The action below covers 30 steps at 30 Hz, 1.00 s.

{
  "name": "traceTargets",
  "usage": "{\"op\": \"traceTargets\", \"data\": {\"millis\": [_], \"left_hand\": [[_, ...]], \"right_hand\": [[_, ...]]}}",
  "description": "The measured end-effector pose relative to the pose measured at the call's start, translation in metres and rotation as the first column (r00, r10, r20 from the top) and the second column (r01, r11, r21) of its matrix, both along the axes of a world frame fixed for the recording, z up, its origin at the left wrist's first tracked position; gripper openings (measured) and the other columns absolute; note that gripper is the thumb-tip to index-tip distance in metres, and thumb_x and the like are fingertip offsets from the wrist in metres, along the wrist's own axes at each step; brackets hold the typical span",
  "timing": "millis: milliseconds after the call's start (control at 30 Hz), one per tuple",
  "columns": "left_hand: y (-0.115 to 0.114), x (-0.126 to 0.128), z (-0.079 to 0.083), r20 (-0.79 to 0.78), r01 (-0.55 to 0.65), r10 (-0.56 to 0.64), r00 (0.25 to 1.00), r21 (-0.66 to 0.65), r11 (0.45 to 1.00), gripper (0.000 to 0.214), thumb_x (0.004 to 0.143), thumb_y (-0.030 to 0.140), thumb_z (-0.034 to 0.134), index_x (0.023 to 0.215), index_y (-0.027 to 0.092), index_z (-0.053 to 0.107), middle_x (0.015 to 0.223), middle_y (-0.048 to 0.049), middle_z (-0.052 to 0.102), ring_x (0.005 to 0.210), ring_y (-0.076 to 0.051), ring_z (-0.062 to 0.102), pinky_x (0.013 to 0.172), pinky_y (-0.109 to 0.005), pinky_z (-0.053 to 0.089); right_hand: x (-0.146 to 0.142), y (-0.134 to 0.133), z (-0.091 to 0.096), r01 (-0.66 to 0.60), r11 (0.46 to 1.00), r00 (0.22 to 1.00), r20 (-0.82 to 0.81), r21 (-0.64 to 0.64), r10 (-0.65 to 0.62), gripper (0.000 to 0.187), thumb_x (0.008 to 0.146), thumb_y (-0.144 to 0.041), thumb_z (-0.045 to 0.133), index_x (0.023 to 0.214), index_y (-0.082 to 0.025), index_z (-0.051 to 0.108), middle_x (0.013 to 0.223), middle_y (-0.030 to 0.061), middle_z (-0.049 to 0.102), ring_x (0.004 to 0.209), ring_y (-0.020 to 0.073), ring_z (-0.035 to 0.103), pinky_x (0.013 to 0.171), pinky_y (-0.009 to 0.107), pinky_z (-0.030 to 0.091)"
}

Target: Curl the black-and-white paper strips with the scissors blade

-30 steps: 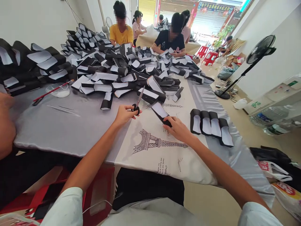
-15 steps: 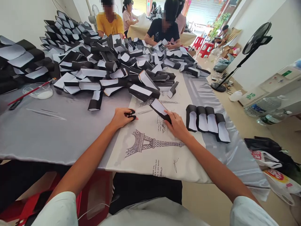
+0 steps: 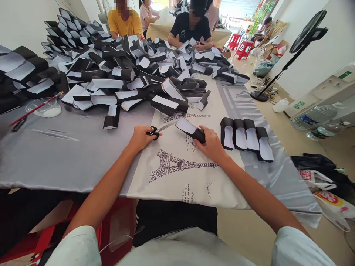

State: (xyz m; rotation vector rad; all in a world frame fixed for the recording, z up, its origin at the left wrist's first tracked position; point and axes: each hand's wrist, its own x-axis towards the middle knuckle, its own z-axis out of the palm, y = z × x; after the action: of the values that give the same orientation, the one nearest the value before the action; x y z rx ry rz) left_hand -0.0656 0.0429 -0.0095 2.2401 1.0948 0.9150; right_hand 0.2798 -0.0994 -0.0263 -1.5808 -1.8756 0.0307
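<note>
My left hand (image 3: 141,138) is shut on the black finger loops of a pair of scissors (image 3: 163,128), whose steel blades point right towards the held piece. My right hand (image 3: 210,144) grips a folded black strip with a white face (image 3: 188,130) by its black end. The blade tip is close to the strip's white end, and I cannot tell whether they touch. Both hands rest above a cream cloth printed with an Eiffel Tower (image 3: 183,164).
A large heap of similar black-and-white strips (image 3: 124,74) covers the grey satin table. Several finished-looking strips (image 3: 244,138) lie in a row to my right. A glass bowl (image 3: 43,109) holds a red-handled tool. Co-workers (image 3: 191,27) sit beyond the heap.
The scissors have turned from lying hidden under my left hand to pointing right, with the blades showing. The strip now lies flatter in my right hand, and the view has tilted slightly.
</note>
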Motion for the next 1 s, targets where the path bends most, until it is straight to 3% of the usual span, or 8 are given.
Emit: {"op": "traceTargets", "data": {"millis": [200, 400, 500, 633, 700, 833, 1000], "left_hand": [[-0.004, 0.000, 0.002, -0.089, -0.083, 0.078, 0.993, -0.057, 0.995, 0.039, 0.081, 0.055, 0.085, 0.077, 0.018, 0.075, 0.073, -0.0022, 0.068, 0.067, -0.017, 0.054, 0.070, -0.034, 0.041], [-0.004, 0.000, 0.006, -0.164, -0.111, 0.096, 0.982, -0.084, 0.990, 0.060, 0.072, 0.059, 0.093, 0.108, 0.013, 0.082, 0.074, -0.0030, 0.071, 0.067, -0.021, 0.061, 0.075, -0.037, 0.049], [-0.008, 0.002, 0.009, -0.184, -0.064, 0.044, 0.982, -0.107, 0.992, 0.048, 0.078, 0.058, 0.088, 0.097, 0.014, 0.083, 0.077, -0.0048, 0.073, 0.067, -0.020, 0.060, 0.072, -0.036, 0.048], [-0.014, 0.004, 0.013, -0.142, -0.034, 0.018, 0.990, -0.112, 0.993, 0.038, 0.078, 0.049, 0.086, 0.097, 0.016, 0.085, 0.102, -0.0080, 0.081, 0.071, -0.019, 0.062, 0.070, -0.034, 0.047], [-0.016, 0.004, 0.012, -0.121, -0.072, 0.055, 0.991, -0.142, 0.987, 0.038, 0.077, 0.049, 0.086, 0.097, 0.017, 0.086, 0.094, -0.0060, 0.079, 0.066, -0.017, 0.057, 0.065, -0.033, 0.042], [-0.014, 0.000, 0.008, -0.106, -0.149, 0.130, 0.986, -0.204, 0.967, 0.037, 0.077, 0.053, 0.086, 0.080, 0.017, 0.084, 0.065, -0.0002, 0.058, 0.058, -0.014, 0.043, 0.057, -0.032, 0.029], [-0.012, -0.001, 0.006, 0.012, -0.203, 0.212, 0.977, -0.249, 0.947, 0.034, 0.074, 0.049, 0.089, 0.084, 0.017, 0.085, 0.070, -0.0005, 0.061, 0.061, -0.013, 0.047, 0.056, -0.029, 0.030]], "right_hand": [[0.000, -0.001, -0.001, 0.001, 1.000, 1.000, 0.009, -0.013, -0.001, 0.056, 0.102, -0.041, 0.062, 0.154, -0.020, 0.055, 0.141, 0.0205, 0.074, 0.125, 0.0436, 0.068, 0.108, 0.066, 0.056], [0.000, -0.004, 0.002, -0.001, 0.999, 1.000, 0.005, -0.044, 0.002, 0.052, 0.102, -0.040, 0.063, 0.150, -0.022, 0.058, 0.140, 0.0190, 0.075, 0.124, 0.0427, 0.070, 0.108, 0.065, 0.055], [0.000, -0.005, 0.005, -0.003, 0.998, 1.000, -0.003, -0.060, 0.003, 0.051, 0.102, -0.040, 0.064, 0.149, -0.023, 0.059, 0.139, 0.0188, 0.075, 0.125, 0.0428, 0.070, 0.107, 0.065, 0.056], [0.001, -0.007, 0.008, -0.007, 0.997, 1.000, -0.013, -0.080, 0.006, 0.048, 0.102, -0.041, 0.064, 0.146, -0.023, 0.060, 0.137, 0.0184, 0.075, 0.124, 0.0428, 0.070, 0.105, 0.065, 0.057], [0.001, -0.007, 0.008, -0.008, 0.996, 1.000, -0.015, -0.086, 0.007, 0.047, 0.102, -0.041, 0.064, 0.146, -0.023, 0.060, 0.137, 0.0184, 0.076, 0.124, 0.0429, 0.070, 0.105, 0.065, 0.057], [0.001, -0.008, 0.010, -0.009, 0.996, 1.000, -0.010, -0.094, 0.008, 0.046, 0.103, -0.042, 0.064, 0.144, -0.022, 0.061, 0.134, 0.0182, 0.076, 0.122, 0.0426, 0.071, 0.104, 0.064, 0.058], [0.003, -0.007, 0.010, -0.020, 0.995, 1.000, -0.016, -0.100, 0.019, 0.047, 0.102, -0.043, 0.065, 0.145, -0.022, 0.062, 0.133, 0.0190, 0.076, 0.121, 0.0428, 0.071, 0.104, 0.064, 0.057]]}}
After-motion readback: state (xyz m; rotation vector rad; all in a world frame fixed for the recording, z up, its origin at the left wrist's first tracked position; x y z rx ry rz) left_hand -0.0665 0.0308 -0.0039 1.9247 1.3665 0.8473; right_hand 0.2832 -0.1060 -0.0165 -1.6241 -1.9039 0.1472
